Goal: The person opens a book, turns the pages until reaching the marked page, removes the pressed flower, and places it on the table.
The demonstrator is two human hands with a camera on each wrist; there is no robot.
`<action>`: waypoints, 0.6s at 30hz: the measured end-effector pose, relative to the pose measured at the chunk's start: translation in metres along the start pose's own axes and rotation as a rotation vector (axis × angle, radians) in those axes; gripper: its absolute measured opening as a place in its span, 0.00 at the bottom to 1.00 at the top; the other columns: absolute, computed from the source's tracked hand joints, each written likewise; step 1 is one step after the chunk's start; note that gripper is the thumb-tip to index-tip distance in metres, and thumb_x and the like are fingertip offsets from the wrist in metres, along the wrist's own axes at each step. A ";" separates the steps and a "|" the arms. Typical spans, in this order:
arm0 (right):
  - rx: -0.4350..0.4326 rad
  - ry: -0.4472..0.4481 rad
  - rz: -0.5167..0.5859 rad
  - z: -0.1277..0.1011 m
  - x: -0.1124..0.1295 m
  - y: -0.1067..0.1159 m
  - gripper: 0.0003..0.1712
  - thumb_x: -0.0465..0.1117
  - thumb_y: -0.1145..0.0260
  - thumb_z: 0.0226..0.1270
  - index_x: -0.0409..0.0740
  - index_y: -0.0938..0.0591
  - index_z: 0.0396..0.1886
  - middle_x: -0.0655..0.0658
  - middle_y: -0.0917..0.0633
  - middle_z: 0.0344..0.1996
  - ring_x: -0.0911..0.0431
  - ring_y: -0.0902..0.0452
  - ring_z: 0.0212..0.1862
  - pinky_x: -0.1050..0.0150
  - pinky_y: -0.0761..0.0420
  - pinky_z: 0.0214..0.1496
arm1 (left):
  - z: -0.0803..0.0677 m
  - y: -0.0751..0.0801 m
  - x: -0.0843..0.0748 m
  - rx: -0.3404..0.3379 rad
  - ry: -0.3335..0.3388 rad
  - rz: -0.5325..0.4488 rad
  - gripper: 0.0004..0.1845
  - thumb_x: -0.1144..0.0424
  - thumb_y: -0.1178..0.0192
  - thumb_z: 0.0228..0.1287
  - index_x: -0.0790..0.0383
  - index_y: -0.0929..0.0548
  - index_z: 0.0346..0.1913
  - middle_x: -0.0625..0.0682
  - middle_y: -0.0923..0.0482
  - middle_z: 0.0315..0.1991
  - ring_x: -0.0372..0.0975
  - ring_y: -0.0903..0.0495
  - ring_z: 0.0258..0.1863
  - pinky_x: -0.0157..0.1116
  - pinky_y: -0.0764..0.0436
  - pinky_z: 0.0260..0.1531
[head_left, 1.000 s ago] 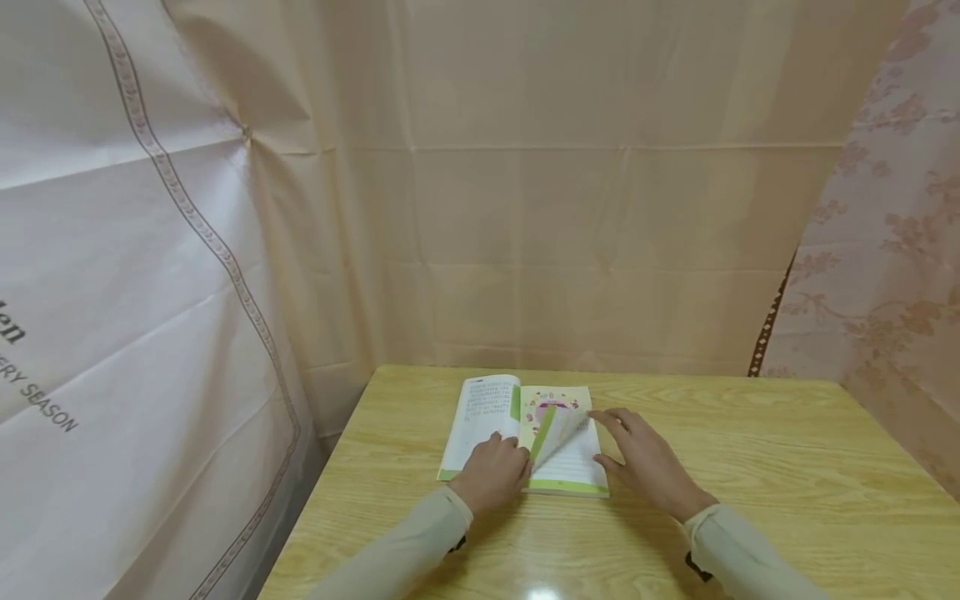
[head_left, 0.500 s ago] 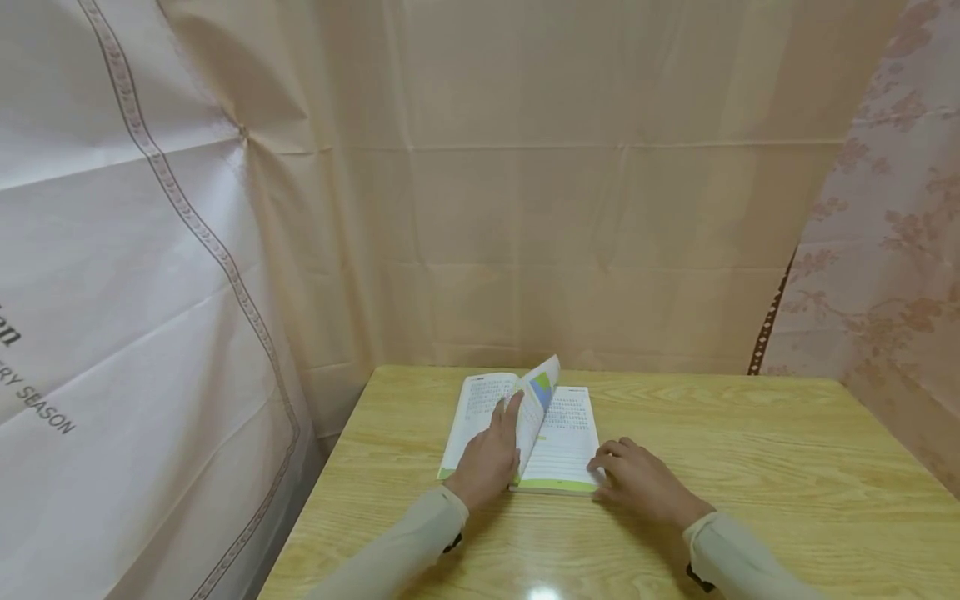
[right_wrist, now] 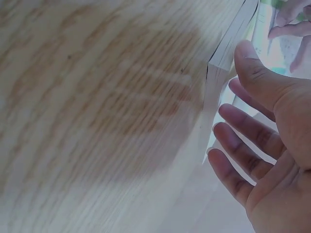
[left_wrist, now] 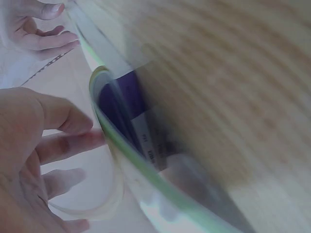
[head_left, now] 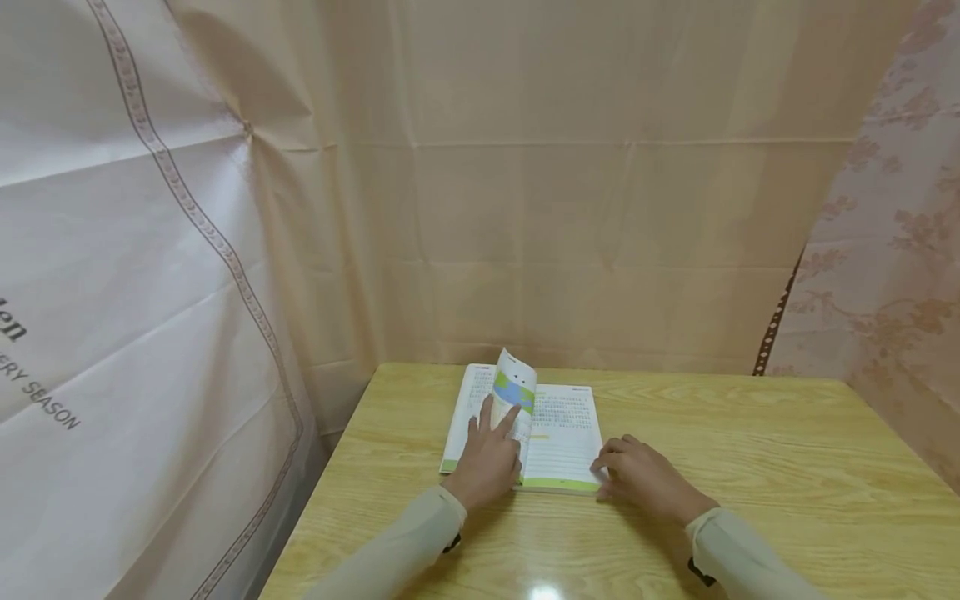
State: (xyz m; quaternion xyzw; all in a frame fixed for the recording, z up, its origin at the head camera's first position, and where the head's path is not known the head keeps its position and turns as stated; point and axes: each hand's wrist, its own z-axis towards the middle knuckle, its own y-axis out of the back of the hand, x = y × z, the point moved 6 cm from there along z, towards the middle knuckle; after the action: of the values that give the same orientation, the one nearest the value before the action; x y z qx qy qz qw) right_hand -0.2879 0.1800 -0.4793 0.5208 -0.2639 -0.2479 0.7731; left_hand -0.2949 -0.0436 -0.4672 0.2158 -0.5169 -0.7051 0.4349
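The print in the book point(head_left: 561, 460) was too small for me to read from the head view, and the left hand point(head_left: 486, 462) hid part of one page. I saw lettering point(head_left: 52, 406) and both sleeves point(head_left: 401, 542) cut off by edges; the left wrist view blurred the counter point(left_wrist: 228, 82).
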 end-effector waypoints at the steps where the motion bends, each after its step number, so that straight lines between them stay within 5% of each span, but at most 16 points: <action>1: 0.007 -0.005 0.001 0.000 0.000 0.000 0.17 0.51 0.20 0.55 0.48 0.09 0.41 0.50 0.14 0.41 0.55 0.23 0.42 0.59 0.17 0.44 | 0.000 0.001 0.000 -0.003 -0.001 0.015 0.08 0.58 0.33 0.64 0.55 0.09 0.30 0.58 0.26 0.69 0.69 0.43 0.72 0.64 0.25 0.57; 4: 0.031 -0.022 0.010 0.001 -0.001 0.000 0.16 0.49 0.20 0.55 0.47 0.09 0.41 0.51 0.14 0.41 0.56 0.23 0.42 0.59 0.18 0.44 | 0.000 0.004 -0.002 -0.008 -0.011 0.067 0.08 0.54 0.32 0.64 0.53 0.10 0.32 0.53 0.15 0.54 0.64 0.39 0.72 0.67 0.35 0.64; 7: 0.044 -0.029 0.019 0.002 -0.001 0.001 0.15 0.48 0.20 0.55 0.48 0.09 0.41 0.52 0.14 0.41 0.56 0.23 0.42 0.59 0.18 0.44 | -0.002 0.005 -0.003 -0.006 -0.009 0.103 0.09 0.51 0.33 0.66 0.52 0.13 0.37 0.49 0.13 0.40 0.55 0.24 0.61 0.64 0.33 0.63; 10: 0.037 -0.019 0.026 0.003 0.001 0.003 0.14 0.47 0.20 0.56 0.48 0.09 0.40 0.52 0.14 0.40 0.56 0.23 0.43 0.59 0.18 0.45 | -0.005 0.003 -0.003 -0.009 -0.025 0.113 0.10 0.51 0.36 0.69 0.52 0.15 0.46 0.48 0.15 0.33 0.47 0.17 0.41 0.52 0.20 0.49; 13: 0.023 0.004 0.058 0.004 0.002 0.006 0.08 0.42 0.21 0.57 0.49 0.09 0.37 0.54 0.14 0.38 0.59 0.23 0.40 0.61 0.18 0.42 | -0.006 0.001 -0.003 -0.014 -0.062 0.097 0.07 0.54 0.38 0.71 0.50 0.14 0.44 0.49 0.18 0.29 0.43 0.20 0.27 0.39 0.20 0.26; 15: 0.013 0.014 0.075 0.004 0.002 0.007 0.05 0.38 0.22 0.59 0.49 0.09 0.35 0.56 0.15 0.35 0.61 0.24 0.38 0.63 0.19 0.40 | -0.006 0.000 -0.002 -0.012 -0.073 0.077 0.06 0.56 0.39 0.71 0.49 0.13 0.39 0.50 0.20 0.27 0.42 0.23 0.24 0.35 0.25 0.19; 18: -0.001 0.027 0.084 0.006 0.003 0.008 0.04 0.35 0.24 0.60 0.50 0.08 0.33 0.59 0.14 0.32 0.65 0.27 0.35 0.66 0.20 0.37 | -0.007 -0.001 -0.001 -0.001 -0.068 0.039 0.09 0.58 0.39 0.70 0.50 0.14 0.30 0.51 0.19 0.34 0.42 0.22 0.30 0.35 0.23 0.21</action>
State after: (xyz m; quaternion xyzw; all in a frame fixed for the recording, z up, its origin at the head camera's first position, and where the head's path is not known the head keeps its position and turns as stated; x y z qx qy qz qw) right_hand -0.2885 0.1768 -0.4692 0.5120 -0.2751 -0.2084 0.7866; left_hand -0.2895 -0.0465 -0.4711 0.1814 -0.5353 -0.7037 0.4306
